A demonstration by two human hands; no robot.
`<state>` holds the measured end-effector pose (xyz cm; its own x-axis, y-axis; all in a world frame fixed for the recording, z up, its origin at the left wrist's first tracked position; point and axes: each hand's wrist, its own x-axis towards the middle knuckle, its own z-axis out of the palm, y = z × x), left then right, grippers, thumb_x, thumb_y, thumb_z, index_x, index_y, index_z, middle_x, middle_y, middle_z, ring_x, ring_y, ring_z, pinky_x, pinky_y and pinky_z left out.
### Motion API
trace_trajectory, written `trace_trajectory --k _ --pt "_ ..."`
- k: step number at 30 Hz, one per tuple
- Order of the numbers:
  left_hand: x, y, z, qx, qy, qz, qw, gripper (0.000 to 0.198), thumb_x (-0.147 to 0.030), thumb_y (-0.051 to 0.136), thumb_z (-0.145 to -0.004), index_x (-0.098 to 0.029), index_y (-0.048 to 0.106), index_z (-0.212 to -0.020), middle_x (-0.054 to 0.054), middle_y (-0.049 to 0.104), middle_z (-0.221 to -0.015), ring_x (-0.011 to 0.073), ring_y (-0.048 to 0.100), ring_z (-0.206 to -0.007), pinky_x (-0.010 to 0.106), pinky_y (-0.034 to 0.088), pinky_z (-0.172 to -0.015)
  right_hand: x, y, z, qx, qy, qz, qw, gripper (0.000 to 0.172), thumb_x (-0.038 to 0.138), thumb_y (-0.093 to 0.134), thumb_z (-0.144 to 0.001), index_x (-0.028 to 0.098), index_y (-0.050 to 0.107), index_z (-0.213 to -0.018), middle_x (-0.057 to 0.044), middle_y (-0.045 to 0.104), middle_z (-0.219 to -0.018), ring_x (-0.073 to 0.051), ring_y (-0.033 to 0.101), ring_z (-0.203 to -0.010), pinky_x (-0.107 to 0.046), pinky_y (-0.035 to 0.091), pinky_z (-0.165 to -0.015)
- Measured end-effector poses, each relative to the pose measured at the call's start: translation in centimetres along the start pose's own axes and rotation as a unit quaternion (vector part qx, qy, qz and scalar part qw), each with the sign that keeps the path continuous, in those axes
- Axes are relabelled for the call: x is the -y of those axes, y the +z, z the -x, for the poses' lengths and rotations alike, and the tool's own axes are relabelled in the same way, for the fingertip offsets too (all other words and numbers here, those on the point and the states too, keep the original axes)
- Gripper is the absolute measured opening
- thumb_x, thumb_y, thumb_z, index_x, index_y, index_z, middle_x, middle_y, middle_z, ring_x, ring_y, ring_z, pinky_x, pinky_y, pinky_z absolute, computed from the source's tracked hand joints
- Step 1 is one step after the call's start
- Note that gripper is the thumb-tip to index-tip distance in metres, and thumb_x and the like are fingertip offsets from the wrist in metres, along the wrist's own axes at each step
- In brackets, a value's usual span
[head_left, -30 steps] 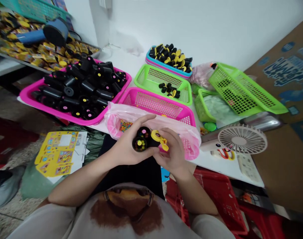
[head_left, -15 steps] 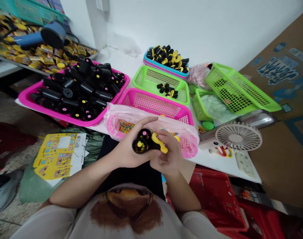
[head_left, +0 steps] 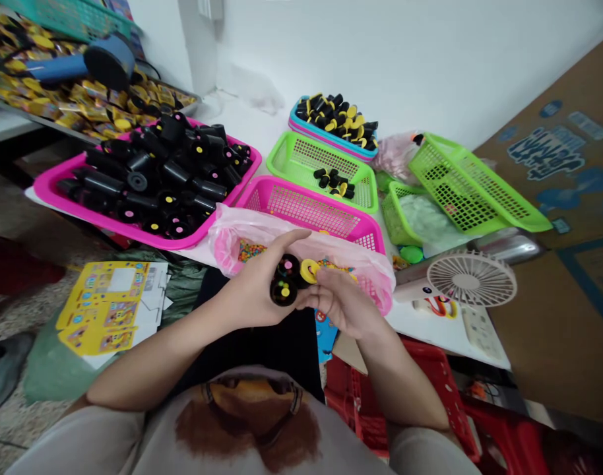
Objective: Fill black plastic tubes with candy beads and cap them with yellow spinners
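Note:
My left hand [head_left: 252,293] is wrapped around a cluster of small black tubes. Two round mouths face up: a front tube [head_left: 283,293] with a yellow dot and coloured beads inside, and a tube behind it [head_left: 287,265] with a pink dot. To their right is a round yellow cap [head_left: 309,271], pinched by my right hand [head_left: 348,300] at its edge; whether it is seated on a tube is unclear. Under my hands, a pink plastic-lined basket [head_left: 227,241] contains small multicoloured beads, partly hidden by my fingers.
Left stands a pink tray [head_left: 49,191] heaped with black tubes. Behind are a pink basket [head_left: 306,194], a green basket [head_left: 286,148] with several capped black pieces and a blue basket [head_left: 294,119] full of them. A small fan [head_left: 472,278] lies at right, before green baskets [head_left: 499,178].
The yellow cap has turned from a tilted, edge-on pose to facing up beside the tubes. My right hand has rotated and its fingers have curled in. The camera view has shifted slightly.

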<state>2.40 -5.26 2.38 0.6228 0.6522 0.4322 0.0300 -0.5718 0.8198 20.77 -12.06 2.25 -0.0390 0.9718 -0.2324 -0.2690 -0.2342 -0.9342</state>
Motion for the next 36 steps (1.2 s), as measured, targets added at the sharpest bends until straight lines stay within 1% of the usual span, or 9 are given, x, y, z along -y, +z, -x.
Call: trace_trajectory --k 8,14,17,23,27,29,31,33,36 --pt "0.7 -0.7 0.4 0.008 0.026 -0.055 0.998 0.080 -0.018 0.074 -0.081 -0.025 0.038 -0.152 0.011 0.069 -0.133 0.0282 0.072 -0.117 0.043 0.060 -0.100 0.2 1.4 -1.3 0.023 0.052 -0.060 0.997 0.020 0.029 0.080 -0.067 0.019 0.069 -0.081 0.000 0.073 -0.072 -0.014 0.065 -0.058 -0.026 0.059 -0.058" --pt "1.4 -0.9 -0.2 -0.045 -0.014 -0.021 0.999 0.057 -0.024 0.069 -0.090 -0.021 0.048 -0.143 0.010 0.075 -0.124 0.0254 0.074 -0.116 0.040 0.061 -0.100 3.0 -0.4 -3.3 0.026 0.021 0.058 0.998 0.025 0.030 0.081 -0.076 0.016 0.076 -0.097 -0.007 0.080 -0.092 -0.019 0.075 -0.080 -0.032 0.065 -0.078" --pt "2.1 -0.5 -0.8 -0.086 -0.047 0.002 0.995 0.039 -0.027 0.066 -0.093 -0.019 0.057 -0.130 0.011 0.077 -0.121 0.0246 0.075 -0.114 0.041 0.060 -0.101 5.8 -2.7 -7.1 -0.071 -0.039 0.072 0.994 0.026 0.020 0.079 -0.080 0.017 0.074 -0.106 0.001 0.077 -0.085 -0.011 0.071 -0.070 -0.023 0.064 -0.079" --pt "2.6 -0.4 -1.2 -0.059 -0.097 0.008 0.994 0.051 -0.031 0.073 -0.088 -0.019 0.056 -0.135 0.011 0.080 -0.119 0.0257 0.077 -0.114 0.042 0.061 -0.099 9.4 -6.1 -12.7 -0.310 -0.149 0.023 0.939 0.037 0.012 0.062 -0.097 0.018 0.061 -0.133 -0.002 0.075 -0.127 -0.005 0.076 -0.095 -0.021 0.058 -0.100" --pt "2.6 -0.7 -1.1 -0.050 -0.097 0.004 0.994 0.049 -0.035 0.076 -0.087 -0.020 0.059 -0.130 0.010 0.081 -0.119 0.0258 0.078 -0.114 0.041 0.060 -0.100 8.4 -6.7 -9.2 -0.146 -0.162 0.187 0.958 0.021 0.023 0.072 -0.092 0.020 0.073 -0.113 -0.001 0.080 -0.099 -0.012 0.077 -0.082 -0.027 0.063 -0.084" --pt "2.7 -0.8 -1.1 -0.050 -0.091 0.000 0.995 0.045 -0.039 0.077 -0.087 -0.020 0.063 -0.125 0.010 0.081 -0.118 0.0267 0.078 -0.112 0.041 0.060 -0.100 7.0 -6.9 -6.6 0.009 -0.140 0.380 0.914 0.019 0.034 0.075 -0.092 0.022 0.078 -0.106 0.000 0.079 -0.084 -0.014 0.074 -0.070 -0.027 0.062 -0.069" --pt "2.7 -0.8 -1.1 -0.046 -0.086 -0.004 0.995 0.043 -0.043 0.077 -0.087 -0.020 0.066 -0.121 0.009 0.081 -0.116 0.0274 0.078 -0.111 0.040 0.060 -0.098 5.5 -7.2 -4.8 0.087 -0.113 0.590 0.795 0.012 0.028 0.075 -0.091 0.022 0.081 -0.100 -0.001 0.079 -0.080 -0.015 0.071 -0.065 -0.027 0.057 -0.064" --pt "2.7 -0.9 -1.2 -0.044 -0.087 -0.005 0.995 0.042 -0.045 0.077 -0.087 -0.020 0.068 -0.119 0.008 0.081 -0.115 0.0276 0.078 -0.109 0.040 0.061 -0.097 3.9 -7.5 -3.9 0.077 -0.105 0.715 0.687 0.018 0.011 0.075 -0.086 0.020 0.082 -0.100 -0.005 0.081 -0.089 -0.017 0.073 -0.071 -0.028 0.055 -0.066" --pt "2.6 -1.1 -1.2 -0.047 -0.092 -0.014 0.995 0.040 -0.044 0.076 -0.086 -0.020 0.069 -0.118 0.007 0.081 -0.113 0.0273 0.077 -0.107 0.039 0.061 -0.096 2.3 -7.9 -3.6 0.046 -0.098 0.755 0.647 0.029 0.002 0.075 -0.079 0.018 0.082 -0.102 -0.011 0.080 -0.103 -0.020 0.073 -0.081 -0.029 0.054 -0.070"
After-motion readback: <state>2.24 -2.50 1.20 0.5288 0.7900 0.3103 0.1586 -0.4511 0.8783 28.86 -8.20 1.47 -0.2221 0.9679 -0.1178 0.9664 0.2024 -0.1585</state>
